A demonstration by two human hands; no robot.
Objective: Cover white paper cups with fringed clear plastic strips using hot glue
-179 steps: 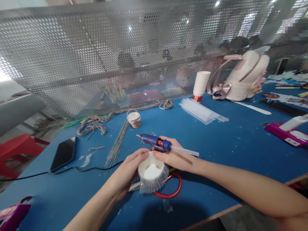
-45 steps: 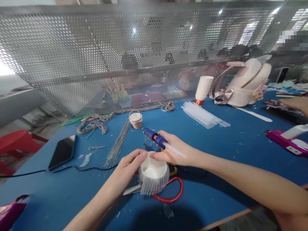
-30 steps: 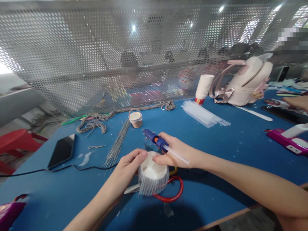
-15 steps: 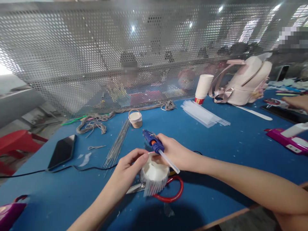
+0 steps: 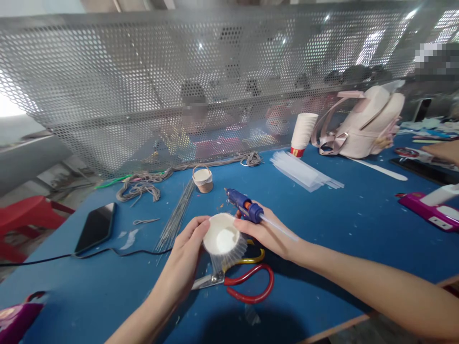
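A white paper cup point(image 5: 221, 234), its open mouth turned up towards me, has translucent pleated film hanging from its near side. My left hand point(image 5: 189, 241) grips the cup's left rim between thumb and fingers. A blue hot glue gun point(image 5: 244, 204) with a clear glue stick in its back end rests in my right hand point(image 5: 268, 231), its nozzle pointing up and left. The right thumb also presses the cup's right rim. Under the cup lie scissors point(image 5: 251, 298) with one red and one yellow handle, partly hidden by the film.
Behind the cup stand a small bucket point(image 5: 203, 180) and thin wires point(image 5: 175, 217). Translucent strips point(image 5: 304, 172), stacked paper cups point(image 5: 303, 134) and a backpack point(image 5: 362, 129) sit farther right. A phone point(image 5: 96, 227) and black cord point(image 5: 129, 253) lie left. A perforated metal screen point(image 5: 143, 95) closes the back.
The cup has turned so its mouth faces me more fully. My right hand and the glue gun have shifted right, and the nozzle has moved right. More of the yellow scissor handle shows.
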